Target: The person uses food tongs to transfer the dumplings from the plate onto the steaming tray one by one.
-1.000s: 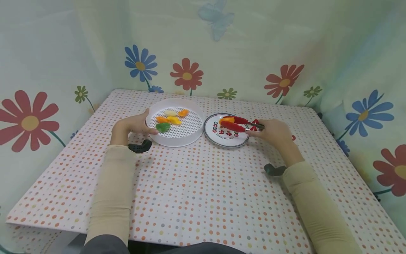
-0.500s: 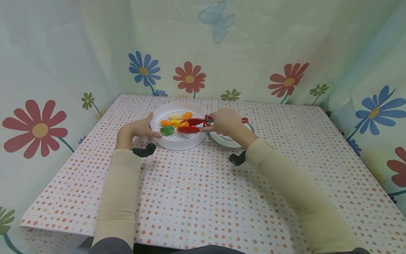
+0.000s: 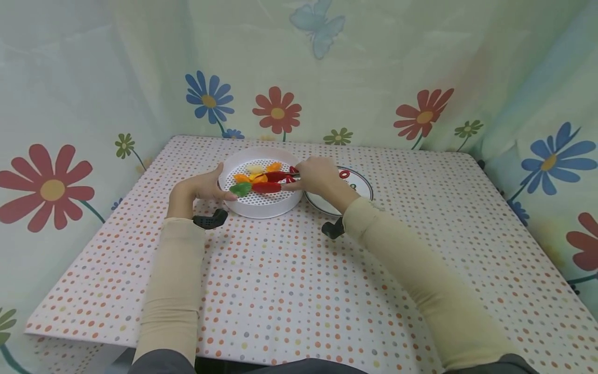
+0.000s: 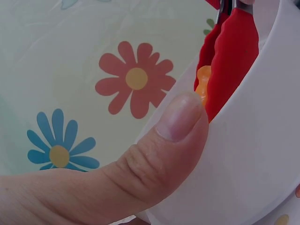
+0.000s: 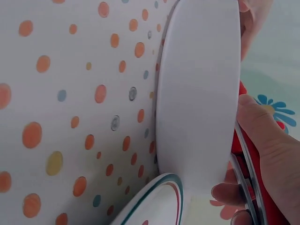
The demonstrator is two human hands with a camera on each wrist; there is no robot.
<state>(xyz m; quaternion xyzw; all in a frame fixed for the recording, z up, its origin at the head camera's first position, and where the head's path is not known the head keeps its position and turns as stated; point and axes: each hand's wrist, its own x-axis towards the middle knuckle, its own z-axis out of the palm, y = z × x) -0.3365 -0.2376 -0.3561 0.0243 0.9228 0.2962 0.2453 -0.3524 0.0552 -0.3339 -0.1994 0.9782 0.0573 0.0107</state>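
My left hand (image 3: 203,187) grips the left side of a round white steamer basket (image 3: 261,210) with a perforated floor. Its thumb (image 4: 173,126) lies against the wall near the rim. My right hand (image 3: 320,179) holds red-tipped tongs (image 3: 267,187), reaching over the basket's right rim. In the left wrist view an orange, pepper-like piece (image 4: 202,82) shows between the tong tips (image 4: 234,51). A green pepper-like piece (image 3: 240,189) lies at the basket's left, with orange (image 3: 273,167), yellow and pale pieces (image 3: 255,169) behind. The tongs hide part of the floor.
A white plate (image 3: 322,205) with a dark rim and red print stands right beside the basket, partly under my right forearm. Both are on a table with a dotted cloth (image 3: 280,291). A flowered curtain (image 3: 364,67) closes off the back and sides.
My right hand has carried the tongs and the orange piece left from over the plate into the basket, then slightly farther left. The left hand stays on the basket's side.
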